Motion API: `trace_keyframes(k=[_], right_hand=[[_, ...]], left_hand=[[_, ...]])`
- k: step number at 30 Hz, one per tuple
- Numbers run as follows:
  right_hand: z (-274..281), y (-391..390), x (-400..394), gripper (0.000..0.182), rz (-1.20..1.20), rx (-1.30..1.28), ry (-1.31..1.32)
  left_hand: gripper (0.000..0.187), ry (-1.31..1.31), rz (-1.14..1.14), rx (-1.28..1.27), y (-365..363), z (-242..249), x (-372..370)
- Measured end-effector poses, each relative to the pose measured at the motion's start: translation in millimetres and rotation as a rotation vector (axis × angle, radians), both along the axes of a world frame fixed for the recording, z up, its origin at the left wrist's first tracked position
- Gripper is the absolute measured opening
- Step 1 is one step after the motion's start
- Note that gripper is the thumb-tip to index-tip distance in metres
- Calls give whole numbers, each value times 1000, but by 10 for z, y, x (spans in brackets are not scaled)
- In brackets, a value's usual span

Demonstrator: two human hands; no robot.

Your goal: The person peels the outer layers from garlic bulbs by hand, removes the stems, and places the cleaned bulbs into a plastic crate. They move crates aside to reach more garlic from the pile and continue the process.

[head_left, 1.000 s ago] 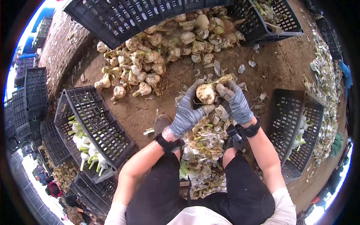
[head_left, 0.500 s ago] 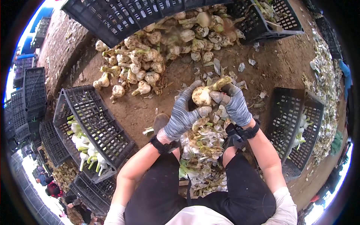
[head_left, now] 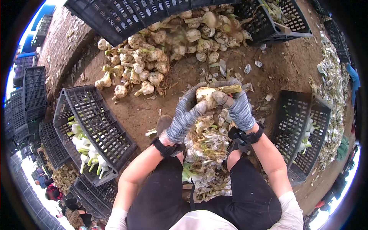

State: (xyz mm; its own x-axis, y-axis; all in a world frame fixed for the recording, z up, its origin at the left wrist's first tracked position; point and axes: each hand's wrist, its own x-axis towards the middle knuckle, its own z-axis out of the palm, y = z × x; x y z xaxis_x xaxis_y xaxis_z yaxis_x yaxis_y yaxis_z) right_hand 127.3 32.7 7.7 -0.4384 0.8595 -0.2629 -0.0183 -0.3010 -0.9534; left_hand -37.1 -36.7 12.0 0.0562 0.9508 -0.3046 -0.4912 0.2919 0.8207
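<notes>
A person seated over the dirt ground (head_left: 132,109) clasps a soil-stained garlic bulb (head_left: 206,94) in a two-handed grip. The left hand (head_left: 184,117), in a gray glove, curls around the bulb's outer side, while the right hand (head_left: 238,107), gloved to match, pinches it near the neck, the thick stem (head_left: 230,89) reaching across the right fingers. The bulb is held between the two hands, above a heap of peeled skins and leaves (head_left: 211,147) between the person's legs. To the left, a black crate (head_left: 100,119) holds white bulbs (head_left: 87,147) with green stems; to the right, a second black crate (head_left: 293,119) contains more white bulbs (head_left: 305,140). Ahead, unpeeled garlic (head_left: 147,63) lies piled on the ground beside a large black crate (head_left: 126,19), and a smaller crate (head_left: 264,28) just right of that pile has leafy scraps (head_left: 274,11) inside. More crates (head_left: 34,90) stand at the far left.
</notes>
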Motion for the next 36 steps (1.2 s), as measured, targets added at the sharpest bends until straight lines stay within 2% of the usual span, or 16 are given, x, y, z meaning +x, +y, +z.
trace_keyframes(k=[7, 9, 10, 13, 15, 17, 19, 21, 22, 25, 26, 29, 30, 32, 34, 36], right_hand=[[28, -22, 139, 24, 111, 134, -149], [-10, -28, 206, 26, 184, 333, -228], [6, -48, 217, 26, 178, 457, -270], [-4, -65, 287, 27, 278, 402, -282], [110, -82, 198, 27, 274, 341, -224], [299, -96, 123, 30, 207, -195, -147], [195, -128, 130, 33, 213, -121, -135], [113, -181, 53, 33, 62, -362, -116], [72, -201, -4, 31, 23, -131, -5], [-49, -204, 63, 31, 45, -3, -77], [-51, -190, 88, 30, 85, -9, -128], [71, -150, 135, 26, 149, -10, -120], [87, -124, 160, 27, 179, -206, -193], [-166, -172, 286, 30, 172, -124, -247], [-559, -259, 483, 39, 155, -101, -238], [-345, -181, 446, 38, 217, -74, -282]], left_hand=[[47, -289, 58, -108, -58, -131, 47], [47, -222, 193, -265, 39, 23, 107], [48, -178, 108, -326, 42, 58, 61], [59, -25, -84, -550, 97, -86, -96], [56, -470, -318, -686, 120, -265, -199], [56, -483, -356, -634, 133, -286, -146], [50, -43, 205, -531, 167, -323, 115], [48, 118, 57, -334, 72, -188, -15], [46, -6, -33, -350, 62, -236, -69], [42, -101, -12, -314, 23, -378, 94], [44, 202, 133, -93, 15, -329, 212], [51, 339, 91, -33, -20, -185, 126], [58, 165, -64, -244, 13, -181, 88], [66, -140, -312, -625, 39, -128, -56], [67, -309, -335, -624, 15, -191, -63], [69, -580, -411, -633, 5, -224, -109]])
